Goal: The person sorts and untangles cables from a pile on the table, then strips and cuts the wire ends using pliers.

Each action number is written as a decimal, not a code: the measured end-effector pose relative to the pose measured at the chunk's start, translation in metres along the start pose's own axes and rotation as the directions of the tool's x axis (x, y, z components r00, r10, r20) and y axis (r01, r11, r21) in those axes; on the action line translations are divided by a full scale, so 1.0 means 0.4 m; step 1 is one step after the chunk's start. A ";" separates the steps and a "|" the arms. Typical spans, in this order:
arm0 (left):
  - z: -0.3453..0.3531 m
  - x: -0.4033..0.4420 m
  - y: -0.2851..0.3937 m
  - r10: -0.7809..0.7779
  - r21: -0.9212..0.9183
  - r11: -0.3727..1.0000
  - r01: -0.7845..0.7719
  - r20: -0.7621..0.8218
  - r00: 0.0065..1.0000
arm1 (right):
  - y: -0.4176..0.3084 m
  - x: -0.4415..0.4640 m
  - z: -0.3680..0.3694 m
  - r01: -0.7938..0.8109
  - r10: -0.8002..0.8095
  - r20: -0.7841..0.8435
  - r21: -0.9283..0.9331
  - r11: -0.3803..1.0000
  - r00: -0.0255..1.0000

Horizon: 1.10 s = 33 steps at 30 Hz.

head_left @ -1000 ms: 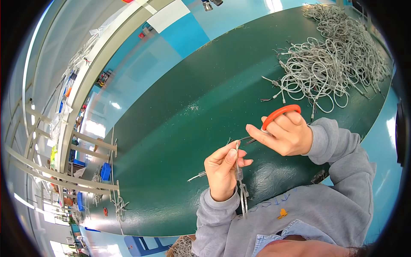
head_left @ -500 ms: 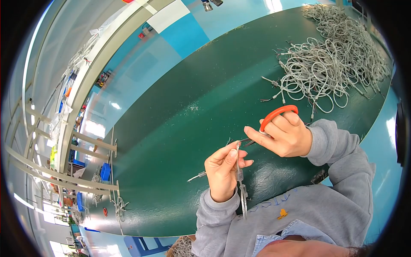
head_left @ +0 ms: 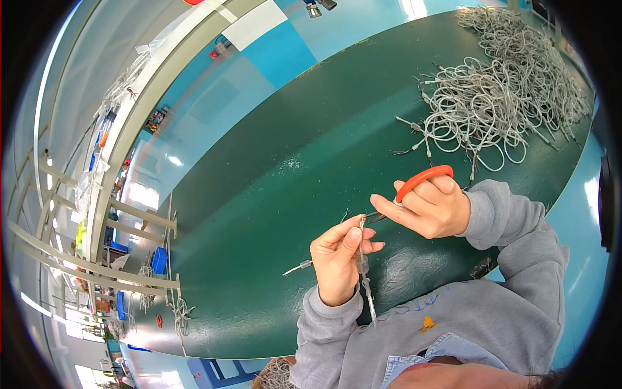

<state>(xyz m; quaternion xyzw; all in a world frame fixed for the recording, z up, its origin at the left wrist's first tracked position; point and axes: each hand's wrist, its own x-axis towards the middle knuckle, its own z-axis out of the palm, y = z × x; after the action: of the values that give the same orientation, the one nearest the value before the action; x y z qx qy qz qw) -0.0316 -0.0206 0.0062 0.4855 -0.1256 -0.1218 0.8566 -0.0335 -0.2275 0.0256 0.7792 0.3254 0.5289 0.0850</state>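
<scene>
Between the thumb and fingers of my left hand (head_left: 337,262) a grey cable (head_left: 363,264) is pinched near its end. One length of it hangs down toward my sweatshirt, and another end (head_left: 298,266) with a grey sleeve sticks out to the left of the hand. My right hand (head_left: 431,207) grips scissors with red-orange handles (head_left: 424,179), fingers through the loop. Their dark blades point left and meet the cable end at my left fingertips. Whether the blades touch the wire is too small to tell.
A large tangled heap of grey cables (head_left: 505,97) covers the far right of the green table (head_left: 259,214). White crumbs (head_left: 291,161) lie mid-table. At left are a metal rack (head_left: 139,107), a blue bin (head_left: 159,260) and a small cable bundle (head_left: 182,311).
The scissors' red-orange handle has tilted slightly flatter and lower in my right hand. The hanging cable has swung a little to the right. My left hand stays almost still.
</scene>
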 end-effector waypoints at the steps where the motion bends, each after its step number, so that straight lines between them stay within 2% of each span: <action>1: 0.000 0.001 0.000 0.001 0.001 1.000 -0.001 0.000 1.000 | 0.001 -0.001 0.000 0.006 -0.006 -0.009 -0.008 1.000 1.000; 6: -0.005 0.005 -0.004 0.068 0.003 0.998 -0.068 -0.007 0.998 | 0.014 0.003 0.003 -0.088 0.094 -0.033 0.143 0.986 0.995; 7: -0.006 0.006 -0.008 0.072 -0.014 0.997 -0.072 -0.004 0.997 | 0.012 -0.002 0.005 -0.201 0.195 0.050 0.297 0.934 0.980; 9: -0.006 0.008 -0.012 0.073 -0.028 0.997 -0.073 0.004 0.997 | 0.008 -0.011 0.007 -0.429 0.345 0.255 0.541 0.723 0.903; 13: -0.003 0.009 -0.017 0.066 -0.096 0.993 -0.063 0.030 0.997 | -0.005 -0.006 -0.007 -0.438 0.287 0.332 0.633 0.639 0.899; 16: -0.001 0.006 -0.017 0.064 -0.013 0.998 -0.064 0.001 0.998 | -0.009 0.004 -0.015 -0.449 0.275 0.361 0.615 0.649 0.891; 26: -0.003 0.007 -0.019 0.125 0.031 0.992 -0.125 0.008 0.992 | -0.013 0.004 -0.008 -0.449 0.261 0.375 0.608 0.655 0.889; 33: 0.001 0.010 -0.014 0.198 0.086 0.977 -0.197 0.003 0.980 | -0.013 0.014 -0.014 -0.466 0.254 0.395 0.669 0.579 0.883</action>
<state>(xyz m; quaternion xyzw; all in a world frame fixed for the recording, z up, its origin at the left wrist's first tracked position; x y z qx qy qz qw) -0.0286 -0.0250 0.0021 0.5072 -0.1758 -0.0293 0.8432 -0.0392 -0.2215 0.0298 0.8548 0.3326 0.2485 -0.3113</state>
